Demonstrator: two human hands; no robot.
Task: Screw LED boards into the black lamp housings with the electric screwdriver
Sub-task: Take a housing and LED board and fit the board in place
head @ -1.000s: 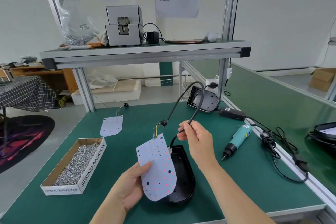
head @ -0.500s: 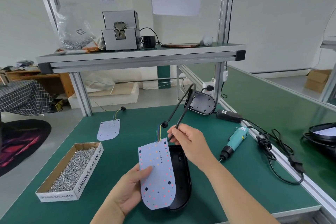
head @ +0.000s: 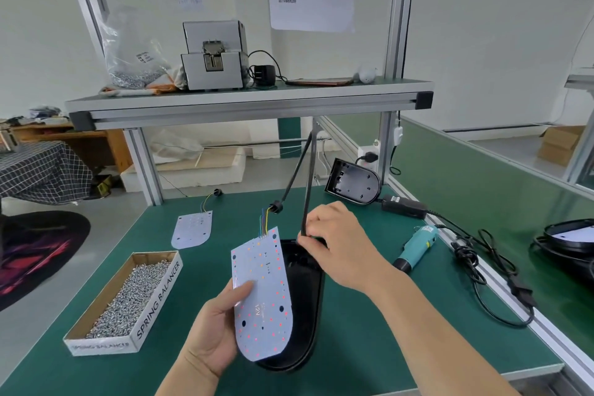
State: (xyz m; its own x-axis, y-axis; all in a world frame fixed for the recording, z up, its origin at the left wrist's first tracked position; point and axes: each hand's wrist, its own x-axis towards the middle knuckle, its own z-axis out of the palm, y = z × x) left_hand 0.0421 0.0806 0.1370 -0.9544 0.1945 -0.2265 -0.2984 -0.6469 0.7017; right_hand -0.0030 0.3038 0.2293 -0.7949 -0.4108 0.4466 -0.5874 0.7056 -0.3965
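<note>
Stage: fitting, by my reading; no screw shows in the LED board [head: 262, 296], which is lifted and tilted rather than seated in the black housing [head: 305, 299].
Done so far: the housing lies open side up near the worktop's [head: 369, 347] front edge, and the board's coloured wires are joined to the black cable [head: 307, 190], which loops up and back down to the housing's far end.
Left to do: likely settle the cable, lay the board flat in the housing, then pick up screws and drive them in; a second board [head: 193, 230] at the far left and a second housing [head: 353, 182] propped at the far right corner also wait.
Left hand [head: 218, 328]: closed on the board's lower left edge, thumb on the face, fingers behind, holding it over the housing's left side.
Right hand [head: 340, 247]: fingers curled, pinching the cable just above the housing's far end.
Screwdriver [head: 418, 246]: lying untouched near the right edge, cord trailing along it.
Screws: heaped in an open box [head: 159, 296] by the left edge, well apart from both hands.
</note>
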